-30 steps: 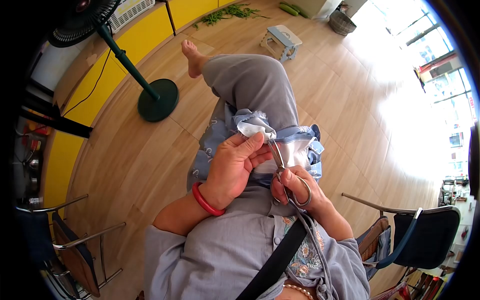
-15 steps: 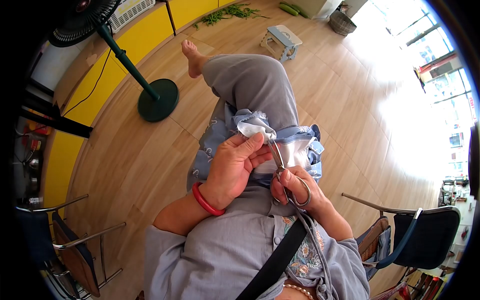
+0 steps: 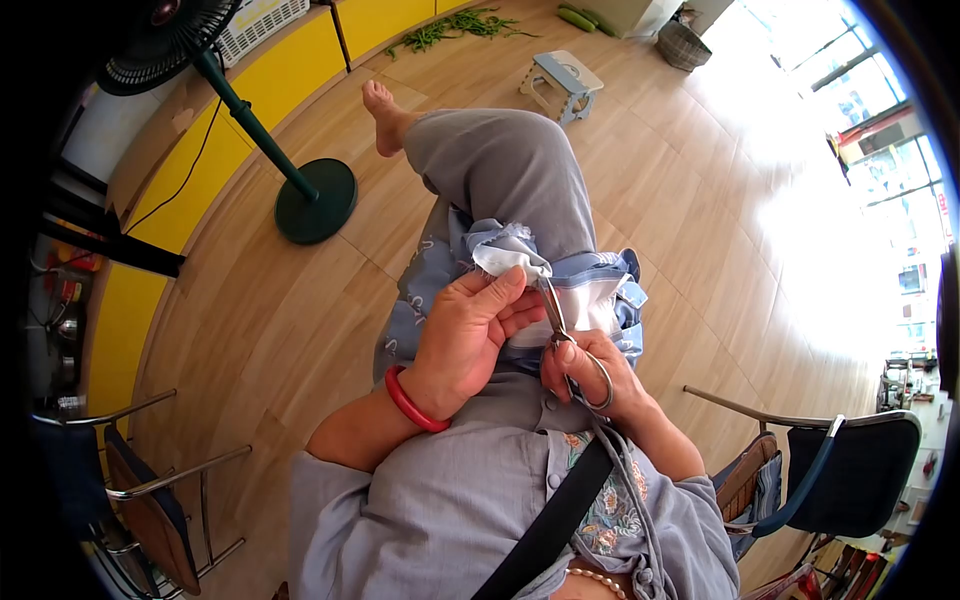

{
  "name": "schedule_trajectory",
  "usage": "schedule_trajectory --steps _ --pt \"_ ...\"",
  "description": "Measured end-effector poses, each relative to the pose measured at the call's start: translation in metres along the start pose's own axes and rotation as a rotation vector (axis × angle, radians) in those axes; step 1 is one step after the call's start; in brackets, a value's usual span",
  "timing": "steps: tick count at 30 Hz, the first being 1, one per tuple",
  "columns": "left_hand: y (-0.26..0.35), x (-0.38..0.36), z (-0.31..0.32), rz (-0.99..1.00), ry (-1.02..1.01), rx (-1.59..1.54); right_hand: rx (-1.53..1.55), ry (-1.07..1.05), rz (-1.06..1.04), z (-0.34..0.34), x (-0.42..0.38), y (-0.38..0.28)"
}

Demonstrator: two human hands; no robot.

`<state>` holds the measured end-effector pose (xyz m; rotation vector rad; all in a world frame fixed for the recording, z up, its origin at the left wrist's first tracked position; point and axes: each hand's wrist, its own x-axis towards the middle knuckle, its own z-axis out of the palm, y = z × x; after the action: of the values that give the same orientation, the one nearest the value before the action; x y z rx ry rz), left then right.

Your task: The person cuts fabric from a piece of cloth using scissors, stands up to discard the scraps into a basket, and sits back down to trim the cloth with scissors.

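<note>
Blue and white fabric (image 3: 415, 300) with frayed edges lies across my lap. My left hand (image 3: 470, 330), a red bangle (image 3: 412, 402) at its wrist, pinches a pale fold of it between thumb and fingers. Metal scissors (image 3: 555, 312) are in my right hand (image 3: 597, 375), with thumb and fingers at the handle loops. Their blades point away from me and meet the cloth just right of my left fingertips. The blades look nearly together. Part of the fabric is hidden under my hands.
A green standing fan (image 3: 318, 195) is at the left by yellow cabinets (image 3: 290, 75). Ahead are a small folding stool (image 3: 565, 80), green beans (image 3: 455, 28) and a wicker basket (image 3: 684, 47). Chairs flank me, one on the right (image 3: 850, 475), another on the left (image 3: 150, 500).
The scissor blades have come closer together at the cloth, and my right hand's fingers have drawn in a little. My left hand stays in place on the fold.
</note>
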<state>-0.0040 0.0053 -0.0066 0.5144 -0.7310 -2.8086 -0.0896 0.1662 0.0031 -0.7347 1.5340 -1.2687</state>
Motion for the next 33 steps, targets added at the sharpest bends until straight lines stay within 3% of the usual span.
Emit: schedule_trajectory --steps 5,16,33 --pt "-0.0006 -0.0019 0.0002 -0.02 -0.009 0.001 0.022 0.086 -0.051 0.0013 -0.0003 -0.0024" --pt "-0.0004 -0.0006 0.0007 0.015 -0.026 -0.024 -0.005 -0.015 0.053 0.0008 -0.0036 -0.0055" --pt "0.0003 -0.0012 -0.0006 0.006 -0.026 -0.019 0.028 -0.01 0.021 0.0004 0.0005 0.0007"
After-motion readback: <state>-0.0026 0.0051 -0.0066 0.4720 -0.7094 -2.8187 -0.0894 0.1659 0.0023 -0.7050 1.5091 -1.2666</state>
